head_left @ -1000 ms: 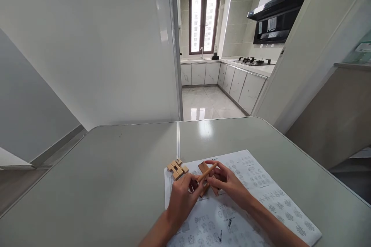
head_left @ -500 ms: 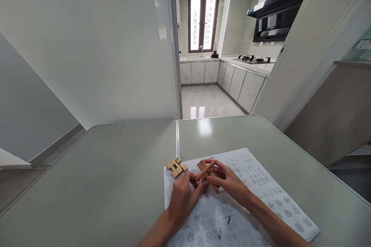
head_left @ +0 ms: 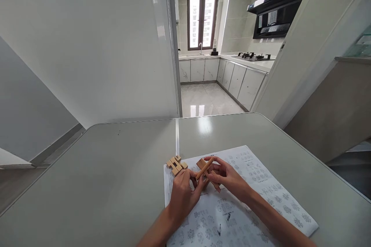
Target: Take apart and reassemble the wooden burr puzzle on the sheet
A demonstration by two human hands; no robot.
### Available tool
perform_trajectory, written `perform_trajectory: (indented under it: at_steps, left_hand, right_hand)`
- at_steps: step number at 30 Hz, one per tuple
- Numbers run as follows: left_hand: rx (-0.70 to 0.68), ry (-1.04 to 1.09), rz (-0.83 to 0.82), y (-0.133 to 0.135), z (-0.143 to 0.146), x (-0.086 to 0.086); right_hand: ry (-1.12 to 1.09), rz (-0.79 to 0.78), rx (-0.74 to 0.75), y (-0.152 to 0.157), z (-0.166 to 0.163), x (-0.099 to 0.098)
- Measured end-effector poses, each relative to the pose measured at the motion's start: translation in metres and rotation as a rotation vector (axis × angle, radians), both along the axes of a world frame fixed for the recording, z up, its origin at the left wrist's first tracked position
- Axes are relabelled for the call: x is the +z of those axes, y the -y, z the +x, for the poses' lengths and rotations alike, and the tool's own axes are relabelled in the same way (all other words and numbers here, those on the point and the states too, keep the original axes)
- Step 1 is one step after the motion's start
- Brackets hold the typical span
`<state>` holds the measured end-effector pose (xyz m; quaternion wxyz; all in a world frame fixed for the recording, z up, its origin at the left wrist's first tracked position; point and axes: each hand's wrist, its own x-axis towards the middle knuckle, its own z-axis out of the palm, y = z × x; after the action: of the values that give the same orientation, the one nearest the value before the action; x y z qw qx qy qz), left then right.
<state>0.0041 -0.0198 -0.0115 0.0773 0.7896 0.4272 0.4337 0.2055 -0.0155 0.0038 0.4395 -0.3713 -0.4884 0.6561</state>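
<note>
A grey-green worktop [head_left: 101, 170] fills the near half of the scene, with a seam running from its far edge toward the middle; at the left of the things on it, a small cluster of notched wooden blocks [head_left: 176, 164] lies at the far left corner of a printed instruction sheet [head_left: 255, 185], partly on the paper and partly on the bare surface; just right and nearer, the left hand [head_left: 183, 195] is curled, its fingertips pinching the lower end of a wooden stick [head_left: 204, 168] that slants up toward the far right; this stick crosses a second wooden piece [head_left: 211, 177], which slants the other way, the two together held just above the sheet, near the blocks but apart from them; the right hand [head_left: 227, 179] is closed on the crossed pieces from the right side, thumb and fingers around them; both forearms reach in from the near edge over the paper; the sheet spreads to the right and nearer, covered in small diagrams; beyond the worktop, a doorway opens onto a kitchen [head_left: 220, 69] with a window at its far end.
</note>
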Motion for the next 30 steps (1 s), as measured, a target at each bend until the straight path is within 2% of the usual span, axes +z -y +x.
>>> perform_trajectory:
  at_steps: [3,7,10,13,16,18,21,26,30]
  left_hand:
    - [0.007,-0.018,0.081,-0.004,-0.005,0.001]
    - [0.010,0.013,0.083,-0.006,-0.008,0.001]
    - [0.005,0.090,-0.066,-0.004,-0.005,0.002]
    - [-0.005,0.267,-0.334,-0.001,0.000,0.006]
    - [-0.073,0.427,-0.578,0.000,0.003,0.010]
    - [-0.145,0.469,-0.683,0.000,0.004,0.013]
    - [-0.245,0.472,-0.769,0.001,0.004,0.017]
    - [-0.365,0.448,-0.896,0.004,0.006,0.021]
    - [-0.328,0.435,-0.836,0.004,0.007,0.022]
  right_hand:
    - [0.059,0.064,-0.031,0.001,0.000,-0.001]
    - [0.109,0.126,0.072,0.002,-0.003,-0.005]
    - [0.112,0.148,0.069,0.003,-0.005,-0.007]
    - [0.117,0.172,0.033,0.004,-0.003,-0.009]
    - [0.153,0.202,0.035,0.005,-0.002,-0.011]
    - [0.207,0.236,0.042,0.007,-0.002,-0.011]
    - [0.273,0.292,0.051,0.009,-0.005,-0.010]
    - [0.230,0.305,0.087,0.011,-0.006,-0.006]
    - [0.255,0.305,0.084,0.010,-0.006,-0.005]
